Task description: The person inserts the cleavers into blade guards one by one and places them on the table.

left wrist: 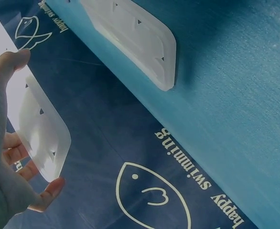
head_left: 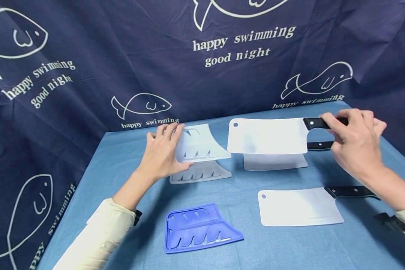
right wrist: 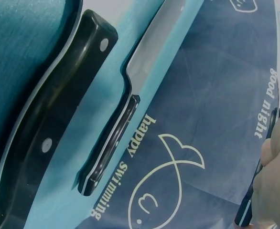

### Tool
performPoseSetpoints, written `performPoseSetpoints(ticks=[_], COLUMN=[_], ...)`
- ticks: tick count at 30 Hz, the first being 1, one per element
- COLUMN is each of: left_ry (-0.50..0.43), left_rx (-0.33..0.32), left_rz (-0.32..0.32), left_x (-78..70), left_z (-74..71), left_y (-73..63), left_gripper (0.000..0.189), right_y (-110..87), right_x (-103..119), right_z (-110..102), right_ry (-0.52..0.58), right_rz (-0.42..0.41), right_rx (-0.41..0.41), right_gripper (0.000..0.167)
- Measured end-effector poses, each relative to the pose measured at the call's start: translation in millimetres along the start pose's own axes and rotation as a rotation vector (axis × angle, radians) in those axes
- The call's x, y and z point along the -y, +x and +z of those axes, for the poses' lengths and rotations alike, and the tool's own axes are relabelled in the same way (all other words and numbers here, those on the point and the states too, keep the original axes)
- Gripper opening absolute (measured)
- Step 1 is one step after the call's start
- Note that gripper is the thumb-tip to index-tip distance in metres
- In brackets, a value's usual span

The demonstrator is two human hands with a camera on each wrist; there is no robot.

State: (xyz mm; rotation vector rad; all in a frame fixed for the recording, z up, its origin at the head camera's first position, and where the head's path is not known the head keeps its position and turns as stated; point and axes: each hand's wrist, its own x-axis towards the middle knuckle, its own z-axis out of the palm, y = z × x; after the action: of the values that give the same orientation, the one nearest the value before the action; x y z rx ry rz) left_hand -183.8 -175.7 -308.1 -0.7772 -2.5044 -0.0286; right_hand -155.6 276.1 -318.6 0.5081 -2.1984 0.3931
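Note:
My left hand (head_left: 160, 155) grips a translucent white knife sheath (head_left: 200, 140) by its squared end, thumb along the lower edge and fingers over the top. In the left wrist view, this sheath (left wrist: 37, 119) is off the table. My right hand (head_left: 357, 140) holds a cleaver (head_left: 268, 135) in the air by its black handle, blade toward the left. The blade's end is close to the sheath's pointed tip; whether they touch I cannot tell. Beneath the raised pair lie another white sheath (head_left: 202, 175) and a second cleaver (head_left: 276, 163), partly covered from view.
Nearer on the blue-covered table (head_left: 249, 251) lie a blue knife sheath (head_left: 202, 230) and, to its right, a third cleaver (head_left: 298, 208) with its handle pointing right. A dark blue curtain (head_left: 202, 82) printed with white fish and lettering hangs behind the table.

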Motion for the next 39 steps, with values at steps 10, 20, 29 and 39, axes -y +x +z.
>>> performPoseSetpoints(ticks=[10, 20, 29, 39], left_ry=[-0.009, -0.01, -0.019, -0.042], left_rx=[0.001, -0.011, -0.019, -0.026], left_rz=[0.007, 0.009, 0.016, 0.052], left_x=[-2.1, -3.3, -0.8, -6.1], left_z=[0.4, 1.1, 2.9, 2.9], left_y=[2.2, 3.1, 1.2, 5.9], left_gripper=[0.107, 0.108, 0.107, 0.105], right_y=[-1.7, -3.7, -4.2, 0.6], right_x=[0.1, -1.7, -1.4, 6.3], right_z=[-1.2, -1.7, -1.2, 3.2], right_ry=[0.019, 0.005, 0.005, 0.015], right_rz=[0.02, 0.017, 0.011, -0.036], right_rx=[-0.005, 0.011, 0.01, 0.025], right_gripper=[0.039, 0.04, 0.04, 0.049])
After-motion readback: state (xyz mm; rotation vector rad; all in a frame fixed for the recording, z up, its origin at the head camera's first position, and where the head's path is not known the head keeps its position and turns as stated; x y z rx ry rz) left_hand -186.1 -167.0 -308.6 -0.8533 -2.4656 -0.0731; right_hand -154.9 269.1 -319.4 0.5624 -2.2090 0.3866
